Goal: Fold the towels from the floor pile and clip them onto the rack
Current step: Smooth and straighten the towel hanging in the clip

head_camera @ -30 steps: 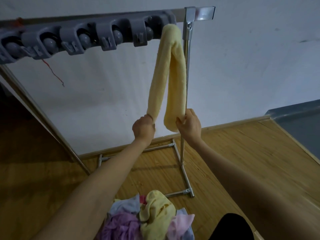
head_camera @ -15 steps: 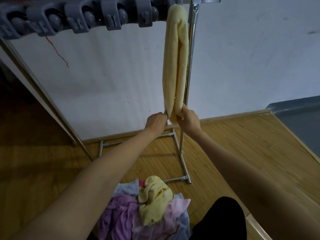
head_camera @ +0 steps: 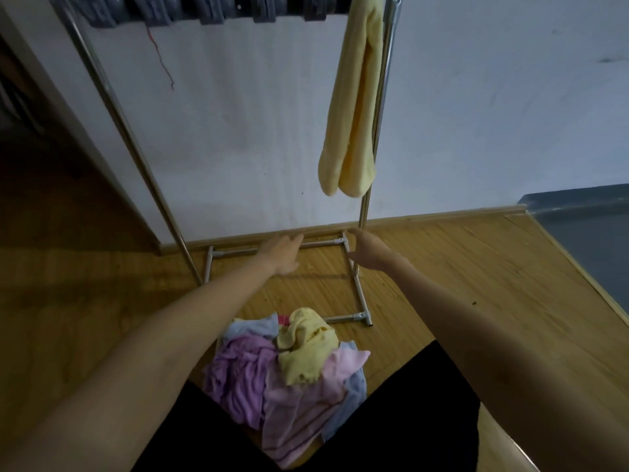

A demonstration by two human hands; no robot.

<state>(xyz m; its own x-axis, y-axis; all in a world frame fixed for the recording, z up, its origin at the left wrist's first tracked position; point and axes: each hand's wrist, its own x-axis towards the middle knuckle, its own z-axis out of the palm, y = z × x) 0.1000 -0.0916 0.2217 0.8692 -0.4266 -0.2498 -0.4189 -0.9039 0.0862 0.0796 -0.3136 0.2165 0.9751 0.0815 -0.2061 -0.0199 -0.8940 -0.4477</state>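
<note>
A folded yellow towel (head_camera: 352, 107) hangs from the rack (head_camera: 369, 185) at upper right. Below it, left hand (head_camera: 280, 253) and right hand (head_camera: 369, 250) reach out, fingers released, holding nothing. The towel pile (head_camera: 289, 369) lies on the floor at lower centre.

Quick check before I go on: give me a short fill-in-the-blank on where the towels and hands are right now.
1. The yellow towel hangs from the rack at its ____ end.
2. Both the left hand and the right hand hold ____.
3. The towel on top of the floor pile is ____ in colour.

Missing words: right; nothing; yellow
</note>
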